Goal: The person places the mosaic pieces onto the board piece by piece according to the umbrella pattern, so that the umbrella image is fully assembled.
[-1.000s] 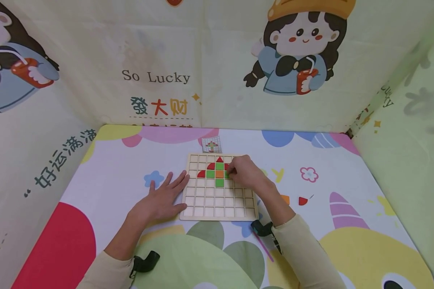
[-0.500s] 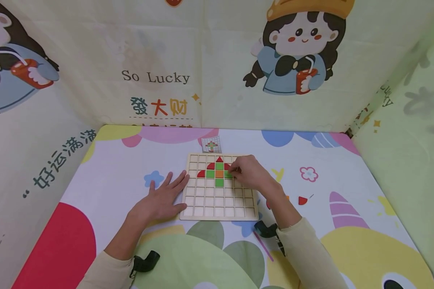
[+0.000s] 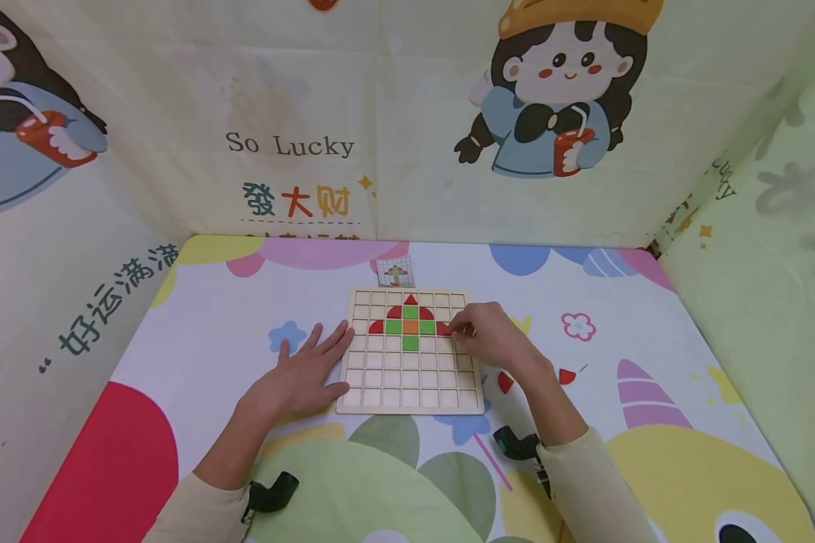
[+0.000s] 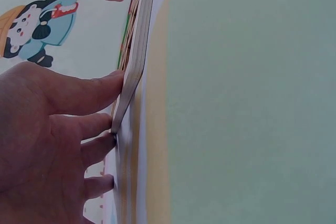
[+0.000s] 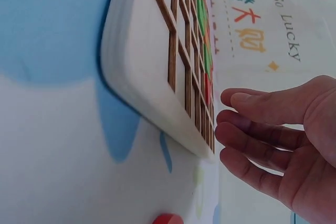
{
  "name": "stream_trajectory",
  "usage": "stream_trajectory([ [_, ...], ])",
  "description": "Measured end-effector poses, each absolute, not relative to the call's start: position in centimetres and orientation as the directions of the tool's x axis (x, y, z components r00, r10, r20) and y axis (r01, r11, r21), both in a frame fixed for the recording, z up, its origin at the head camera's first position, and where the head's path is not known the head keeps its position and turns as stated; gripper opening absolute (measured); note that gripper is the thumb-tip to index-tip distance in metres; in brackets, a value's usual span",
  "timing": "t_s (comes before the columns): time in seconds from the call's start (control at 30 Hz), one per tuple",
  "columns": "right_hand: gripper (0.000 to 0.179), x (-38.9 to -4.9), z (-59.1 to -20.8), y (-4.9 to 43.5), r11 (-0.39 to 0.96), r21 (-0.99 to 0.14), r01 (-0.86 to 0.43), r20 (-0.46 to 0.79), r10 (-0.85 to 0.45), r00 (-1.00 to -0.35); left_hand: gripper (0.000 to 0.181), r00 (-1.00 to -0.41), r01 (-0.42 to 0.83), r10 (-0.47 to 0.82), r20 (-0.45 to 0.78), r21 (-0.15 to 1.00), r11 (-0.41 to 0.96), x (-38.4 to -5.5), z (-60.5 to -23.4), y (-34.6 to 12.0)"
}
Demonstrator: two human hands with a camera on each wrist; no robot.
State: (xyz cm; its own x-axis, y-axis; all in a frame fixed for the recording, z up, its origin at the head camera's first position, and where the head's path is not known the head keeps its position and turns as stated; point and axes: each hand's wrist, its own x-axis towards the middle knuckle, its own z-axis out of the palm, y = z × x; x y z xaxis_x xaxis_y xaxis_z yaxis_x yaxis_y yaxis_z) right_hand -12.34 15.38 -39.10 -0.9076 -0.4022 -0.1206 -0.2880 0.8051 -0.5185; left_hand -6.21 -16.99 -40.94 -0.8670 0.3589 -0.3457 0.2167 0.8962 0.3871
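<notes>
A light wooden grid board (image 3: pixel 380 379) lies on the patterned cloth. Green squares (image 3: pixel 410 343) surround an orange square (image 3: pixel 410 326) in it, with a red triangle (image 3: pixel 410 299) at the top and red curved pieces at the sides. Along the board's left edge, my left hand (image 3: pixel 306 377) rests with spread fingers; its wrist view shows thumb and fingertips against the edge. My right hand (image 3: pixel 487 335) hovers over the board's right side, fingertips right beside the outermost red piece (image 3: pixel 443 329). Its fingers (image 5: pixel 252 145) are loosely bent, with nothing visible between them.
Behind the board lies a small card (image 3: pixel 395 271) printed with a similar coloured pattern. Loose red pieces (image 3: pixel 505 382) lie to the right, near the right forearm. A printed cloth wall (image 3: pixel 407 151) rises behind the table.
My right hand has moved to the right across the board, uncovering the right-hand green square and red pieces in the grid. My left hand stays at the board's edge.
</notes>
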Motion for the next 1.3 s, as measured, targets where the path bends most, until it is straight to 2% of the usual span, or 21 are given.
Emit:
stream_trajectory([
  [0.4,0.016,-11.7,-39.3,17.7,0.817,-0.496,-0.293,-0.103,-0.391,-0.915,0.085,-0.868,0.228,0.364,-0.338,0.379,0.897,-6.2,-41.0,-16.9],
  [0.67,0.019,-10.9,-39.5,19.4,0.825,-0.513,-0.239,-0.136,-0.352,-0.926,0.086,-0.871,0.225,0.356,-0.340,0.369,0.902,-6.2,-41.0,-16.8],
  [0.87,0.023,-10.6,-39.7,21.2,0.791,-0.553,-0.260,-0.104,-0.376,-0.921,0.085,-0.870,0.229,0.362,-0.333,0.378,0.897,-6.2,-41.0,-16.9],
  [1.07,0.028,-9.9,-39.4,22.7,0.756,-0.621,-0.205,-0.134,-0.360,-0.923,0.084,-0.869,0.233,0.370,-0.328,0.389,0.891,-6.1,-40.9,-17.0],
  [1.3,0.030,-9.2,-38.8,23.9,0.747,-0.643,-0.168,-0.153,-0.340,-0.928,0.084,-0.869,0.238,0.374,-0.325,0.388,0.890,-6.1,-40.9,-16.9],
])
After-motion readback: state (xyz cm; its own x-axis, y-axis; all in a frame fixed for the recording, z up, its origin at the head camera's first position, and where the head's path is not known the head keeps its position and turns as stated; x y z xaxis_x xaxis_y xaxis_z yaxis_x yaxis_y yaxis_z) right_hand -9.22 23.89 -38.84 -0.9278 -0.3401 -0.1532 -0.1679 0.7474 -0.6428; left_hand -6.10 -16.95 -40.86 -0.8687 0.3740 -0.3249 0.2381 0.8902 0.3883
